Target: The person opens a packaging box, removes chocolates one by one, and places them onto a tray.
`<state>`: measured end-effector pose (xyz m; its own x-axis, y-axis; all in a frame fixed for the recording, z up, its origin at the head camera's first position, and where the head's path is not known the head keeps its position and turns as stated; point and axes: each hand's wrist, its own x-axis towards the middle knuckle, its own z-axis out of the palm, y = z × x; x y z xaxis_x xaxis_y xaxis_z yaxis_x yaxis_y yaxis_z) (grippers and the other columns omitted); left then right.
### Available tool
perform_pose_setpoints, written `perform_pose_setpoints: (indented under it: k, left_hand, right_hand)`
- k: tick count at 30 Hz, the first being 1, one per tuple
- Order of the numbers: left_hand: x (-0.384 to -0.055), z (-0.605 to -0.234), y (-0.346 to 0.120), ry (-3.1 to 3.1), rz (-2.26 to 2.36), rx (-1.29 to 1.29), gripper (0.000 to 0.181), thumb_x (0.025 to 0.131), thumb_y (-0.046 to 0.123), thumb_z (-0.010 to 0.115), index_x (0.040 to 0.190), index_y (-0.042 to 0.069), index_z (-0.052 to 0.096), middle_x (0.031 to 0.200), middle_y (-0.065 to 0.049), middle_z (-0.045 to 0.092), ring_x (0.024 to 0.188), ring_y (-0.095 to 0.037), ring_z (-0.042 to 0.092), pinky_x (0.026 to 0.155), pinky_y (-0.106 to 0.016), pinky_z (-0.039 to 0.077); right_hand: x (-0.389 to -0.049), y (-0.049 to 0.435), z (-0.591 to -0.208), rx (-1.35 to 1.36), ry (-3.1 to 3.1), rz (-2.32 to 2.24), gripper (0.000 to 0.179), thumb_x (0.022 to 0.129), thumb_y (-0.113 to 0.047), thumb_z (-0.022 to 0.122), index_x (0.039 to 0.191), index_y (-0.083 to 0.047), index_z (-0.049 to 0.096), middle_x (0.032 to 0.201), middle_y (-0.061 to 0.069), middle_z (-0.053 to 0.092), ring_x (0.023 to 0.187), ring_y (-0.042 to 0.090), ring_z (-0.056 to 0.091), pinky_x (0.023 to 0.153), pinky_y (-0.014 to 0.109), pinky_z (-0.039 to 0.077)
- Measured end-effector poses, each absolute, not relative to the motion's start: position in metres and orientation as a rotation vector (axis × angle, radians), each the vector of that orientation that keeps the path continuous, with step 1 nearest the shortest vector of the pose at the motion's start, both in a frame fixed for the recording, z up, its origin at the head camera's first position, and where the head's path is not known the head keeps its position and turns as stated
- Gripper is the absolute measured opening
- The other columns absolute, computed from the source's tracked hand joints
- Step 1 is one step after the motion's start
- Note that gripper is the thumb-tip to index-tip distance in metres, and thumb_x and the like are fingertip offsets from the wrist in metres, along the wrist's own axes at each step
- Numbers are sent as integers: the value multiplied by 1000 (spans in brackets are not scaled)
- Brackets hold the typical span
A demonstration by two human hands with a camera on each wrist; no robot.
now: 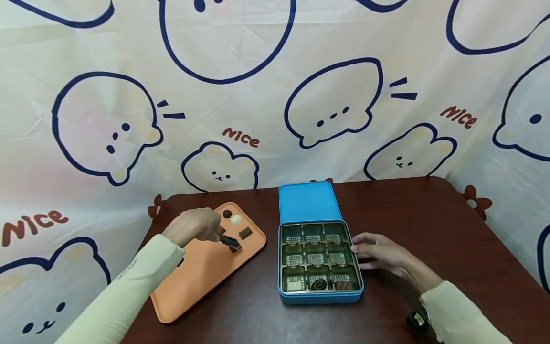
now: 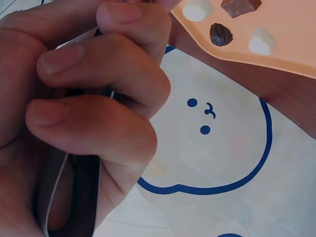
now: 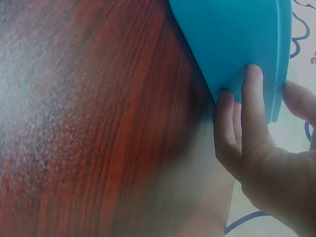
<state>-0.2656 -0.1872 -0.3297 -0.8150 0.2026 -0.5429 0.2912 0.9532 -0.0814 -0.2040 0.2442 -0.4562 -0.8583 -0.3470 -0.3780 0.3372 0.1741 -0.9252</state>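
Observation:
My left hand [image 1: 195,225] grips a pair of black tongs [image 1: 228,240] over the orange tray [image 1: 193,277]. The tongs' tips are right at a brown chocolate [image 1: 234,250]. In the left wrist view, curled fingers [image 2: 98,113] wrap the tongs' handle [image 2: 86,192]. To the right stands a blue tin [image 1: 318,299] with a gold compartment insert. A dark round chocolate [image 1: 318,284] sits in its front middle compartment and a brown piece [image 1: 343,285] in the front right one. My right hand [image 1: 380,255] rests its extended fingers against the tin's right side.
More chocolates lie at the tray's far end: a dark one [image 1: 227,213], a white one [image 1: 236,219] and a brown block [image 1: 245,232]. The tin's lid [image 1: 309,203] is folded back behind it. A printed cloth [image 1: 275,105] hangs behind the dark wooden table [image 1: 412,210].

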Motion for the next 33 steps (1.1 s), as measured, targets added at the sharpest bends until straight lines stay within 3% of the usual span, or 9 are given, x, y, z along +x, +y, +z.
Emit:
perform_pose_setpoints:
  k: [4, 16, 29, 33]
  left_hand:
    - [-267, -334, -189, 2551, -218, 349, 8, 92, 23, 73, 96, 16, 73, 91, 4, 67, 74, -14, 55, 65, -35, 44]
    - [-267, -340, -190, 2535, -226, 399, 11, 93, 23, 72, 87, 15, 72, 83, 2, 64, 69, -13, 50, 62, -30, 40]
    - [-268, -341, -190, 2524, -204, 410, 20, 94, 22, 71, 76, 13, 68, 67, 4, 48, 60, -10, 38, 57, -27, 31]
    - [-267, -340, -191, 2519, -191, 405, 16, 93, 23, 72, 81, 12, 69, 70, 3, 57, 62, -10, 50, 58, -27, 37]
  right_hand:
    - [-204, 244, -457, 0, 1943, -1729, 58, 98, -23, 65, 139, 9, 37, 122, 19, 63, 109, 26, 65, 87, 46, 56]
    - [-205, 244, -457, 21, 1946, -1729, 57, 97, -23, 65, 138, 7, 39, 122, 19, 63, 108, 26, 65, 87, 47, 56]
    - [-204, 245, -459, 7, 1934, -1735, 58, 97, -23, 65, 138, 8, 38, 124, 20, 61, 109, 26, 64, 87, 47, 56]
    - [-204, 244, -458, 29, 1944, -1733, 57, 97, -23, 66, 138, 7, 39, 123, 19, 62, 109, 26, 65, 87, 47, 56]
